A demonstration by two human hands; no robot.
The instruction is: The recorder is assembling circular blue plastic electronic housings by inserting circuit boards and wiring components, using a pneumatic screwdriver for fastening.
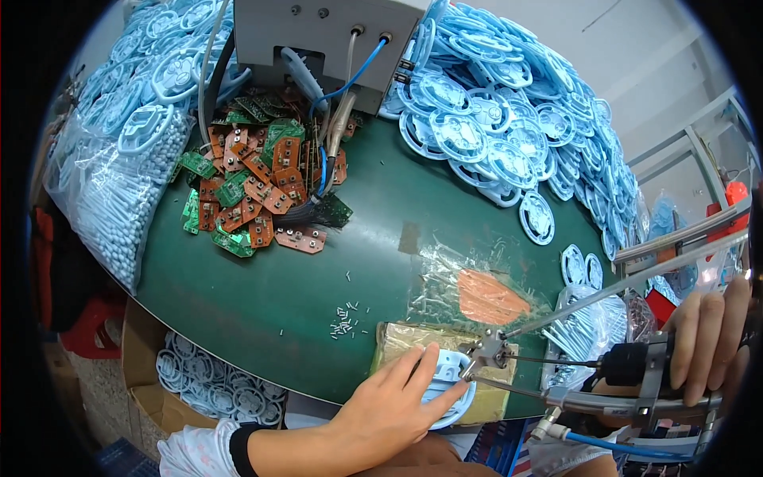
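While the left hand (389,409) presses flat, fingers spread, on a round blue plastic part (445,381), the right hand (707,338) grips a screwdriver tool (572,366) lying horizontally, tip pointing left.

A round, pale blue plastic disc (447,387) lies flat on a tan pad (405,340) at the near edge of the green table. Only its right half and lower rim show — the rest is covered by fingers pressing on it. Its rim is raised and smooth, and a lighter raised shape sits near its middle.

Over the disc's upper right edge hangs the metal tip of a powered screwdriver (556,362) — a long tool lying nearly level, with thin silver rods running back to a black body and a grey frame. A blue hose leaves its underside, low at the right.
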